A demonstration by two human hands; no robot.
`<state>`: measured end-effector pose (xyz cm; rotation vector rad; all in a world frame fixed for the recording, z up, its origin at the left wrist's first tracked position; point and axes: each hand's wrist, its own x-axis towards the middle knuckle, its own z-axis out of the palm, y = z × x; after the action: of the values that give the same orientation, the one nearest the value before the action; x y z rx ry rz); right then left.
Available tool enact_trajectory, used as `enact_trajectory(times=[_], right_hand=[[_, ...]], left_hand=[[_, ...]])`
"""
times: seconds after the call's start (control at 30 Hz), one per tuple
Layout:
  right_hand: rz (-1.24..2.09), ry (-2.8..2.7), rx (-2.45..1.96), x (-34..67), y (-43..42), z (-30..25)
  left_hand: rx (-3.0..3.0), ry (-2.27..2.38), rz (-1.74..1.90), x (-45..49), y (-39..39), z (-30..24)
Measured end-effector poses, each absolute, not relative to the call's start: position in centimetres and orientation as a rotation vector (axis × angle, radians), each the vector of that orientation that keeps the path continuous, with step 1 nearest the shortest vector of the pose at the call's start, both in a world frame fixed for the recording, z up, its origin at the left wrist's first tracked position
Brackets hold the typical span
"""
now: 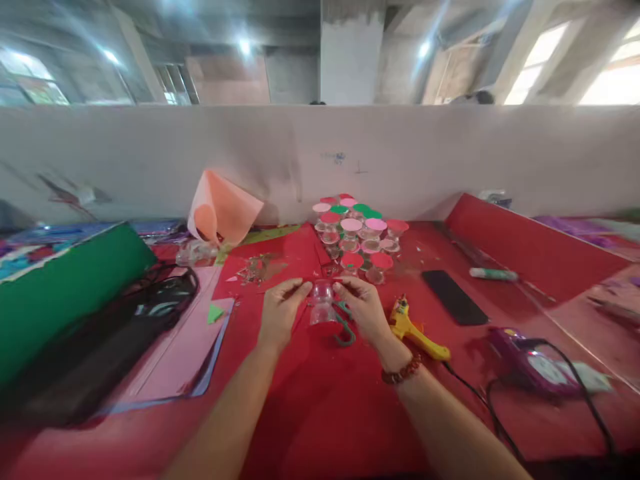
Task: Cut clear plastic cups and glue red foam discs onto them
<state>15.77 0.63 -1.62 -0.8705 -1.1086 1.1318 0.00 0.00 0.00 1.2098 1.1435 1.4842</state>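
At the middle of the red table, my left hand [281,310] and my right hand [364,308] pinch a piece made of clear plastic cups [323,312] from either side. Its upper and lower parts look like two small cups joined end to end, though the join is blurred. Green scissors handles [346,335] lie beside my right hand, partly covered by it. Just beyond my hands stands a cluster of similar clear cup pieces topped with pink, red and green discs [351,225]. A yellow glue gun [417,335] rests to the right of my right hand.
On the right lie a black phone [454,297], a green-and-white tube [494,274] and a purple device [537,367] with a black cable. To the left are pink sheets [173,343], a black bag [115,347] and a green board [70,293]. Orange paper [230,210] stands behind.
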Motion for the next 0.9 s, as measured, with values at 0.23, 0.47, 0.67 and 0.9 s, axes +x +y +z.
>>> enact_trajectory(times=[0.23,0.47,0.67,0.9], right_hand=[[1.092,-1.193,-0.909,15.8,0.4,-1.7],[1.109,-1.117,-0.900,15.4,0.3,-1.9],[1.080,-1.111,-0.906,15.5,0.2,-1.8],[1.119,-1.056,-0.850,15.2,0.2,-1.7]], left_hand=[[1.411,1.173,1.403,0.4,-0.3,0.2],[1.053,1.063,1.482,1.1,-0.3,-0.1],[0.734,0.891,1.450,1.7,-0.4,0.0],[0.590,0.821,1.495,1.8,-0.4,0.1]])
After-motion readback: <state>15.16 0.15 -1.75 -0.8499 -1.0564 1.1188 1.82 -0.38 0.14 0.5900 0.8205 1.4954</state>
